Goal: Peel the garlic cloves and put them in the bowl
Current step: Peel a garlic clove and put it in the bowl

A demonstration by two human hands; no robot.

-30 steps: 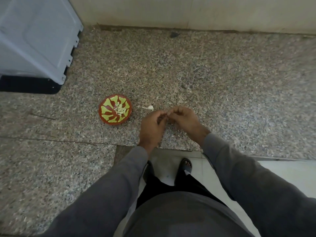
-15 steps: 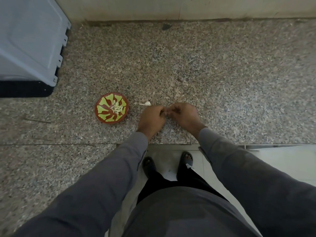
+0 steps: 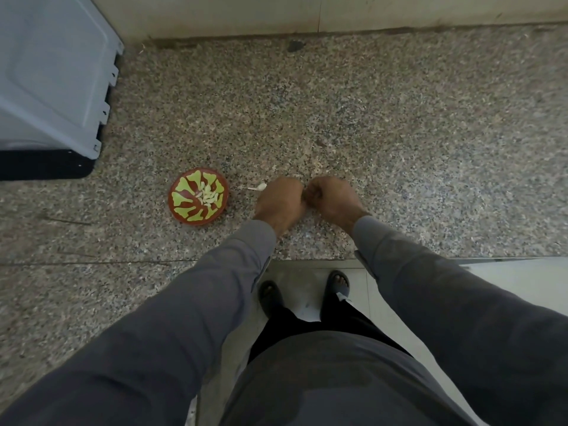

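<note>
A small red bowl (image 3: 184, 210) with a green pattern stands on the speckled granite counter (image 3: 399, 149) and holds several peeled garlic cloves (image 3: 209, 196). Right of the bowl my left hand (image 3: 281, 199) and my right hand (image 3: 333, 198) meet knuckle to knuckle, fingers curled inward. Whatever they pinch between them is hidden by the fingers. A white garlic piece (image 3: 259, 187) with a thin stem lies on the counter just beyond my left hand.
A grey-white plastic appliance (image 3: 52, 81) on a black base fills the counter's far left. The wall (image 3: 307, 10) runs along the back. The counter's front edge lies just below my wrists, with the tiled floor and my feet (image 3: 307, 290) beneath.
Both hands have stayed together and turned their fingers further under, so the knuckles now face up. The view has shifted slightly; the bowl and the loose garlic piece stay put.
</note>
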